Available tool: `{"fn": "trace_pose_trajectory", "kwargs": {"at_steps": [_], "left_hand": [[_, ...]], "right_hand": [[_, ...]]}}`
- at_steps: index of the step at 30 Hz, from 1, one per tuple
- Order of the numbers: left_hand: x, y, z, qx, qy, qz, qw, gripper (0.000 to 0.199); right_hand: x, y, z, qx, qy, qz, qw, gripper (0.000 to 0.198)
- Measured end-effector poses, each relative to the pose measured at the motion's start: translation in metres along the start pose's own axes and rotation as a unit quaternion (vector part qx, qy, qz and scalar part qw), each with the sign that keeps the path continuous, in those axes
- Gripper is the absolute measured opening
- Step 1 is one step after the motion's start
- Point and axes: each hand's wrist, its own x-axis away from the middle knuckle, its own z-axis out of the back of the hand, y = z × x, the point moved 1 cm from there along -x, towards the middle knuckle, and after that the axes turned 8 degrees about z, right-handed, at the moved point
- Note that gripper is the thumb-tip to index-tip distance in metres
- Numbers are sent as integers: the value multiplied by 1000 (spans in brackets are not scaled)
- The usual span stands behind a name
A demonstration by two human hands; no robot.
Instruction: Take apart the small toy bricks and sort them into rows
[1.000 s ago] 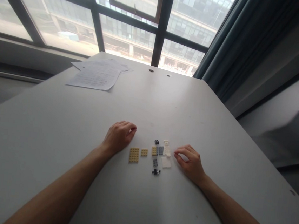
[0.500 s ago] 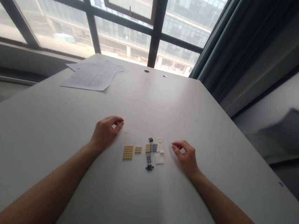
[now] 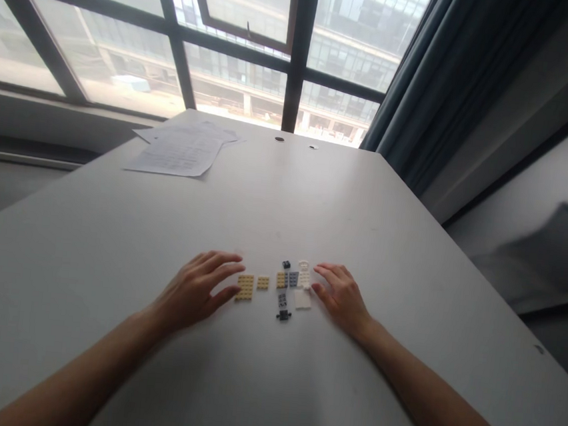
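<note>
Window (image 3: 295, 67), dark-framed, stands behind the far edge of a white table (image 3: 284, 206); a blue-grey curtain (image 3: 411, 91) hangs at the right. Table edges slant outward toward the viewer on both sides. Papers (image 3: 176, 154): overlapping sheets, near the far left corner.

Toy bricks: one small group, well apart from the side and far edges, with a broad stretch of tabletop between it and the window.

Item: larger tan plate (image 3: 245, 289), leftmost. Item: smaller tan plate (image 3: 263, 283), just beside it, a narrow gap between. Item: tan brick (image 3: 280, 279), next to a blue-grey brick (image 3: 293, 279) and a white studded brick (image 3: 304, 279). Item: white flat tile (image 3: 302, 300), just nearer the viewer. Item: black piece (image 3: 283, 315) (small knobs at its sides), nearest the viewer.

Left hand (image 3: 201, 287): fingers and thumb spread, thumb tip at the larger tan plate's left edge; contact cannot be told. Right hand (image 3: 340, 293): fingers and thumb parted, fingertips just right of the white studded brick, grip unclosed.
</note>
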Motion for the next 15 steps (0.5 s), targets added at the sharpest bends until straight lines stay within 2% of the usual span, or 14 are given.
{"fn": "trace_pose_trajectory", "kwargs": {"at_steps": [2, 4, 6, 11, 15], "left_hand": [[11, 6, 0, -6, -53, -36, 998, 50], [19, 11, -2, -10, -105, -52, 993, 72], [23, 15, -4, -10, -150, -60, 987, 86], [25, 21, -8, 1, -218, -74, 973, 91], [26, 19, -9, 2, -219, -65, 974, 91]], "right_hand": [[-4, -2, -3, 23, -40, 15, 999, 41], [-8, -3, -6, 39, -71, 31, 996, 45], [-11, -2, -8, 46, -94, 49, 993, 47], [-7, 11, -3, 65, -107, 50, 991, 45], [16, 48, 20, 97, -84, 20, 991, 43]]}}
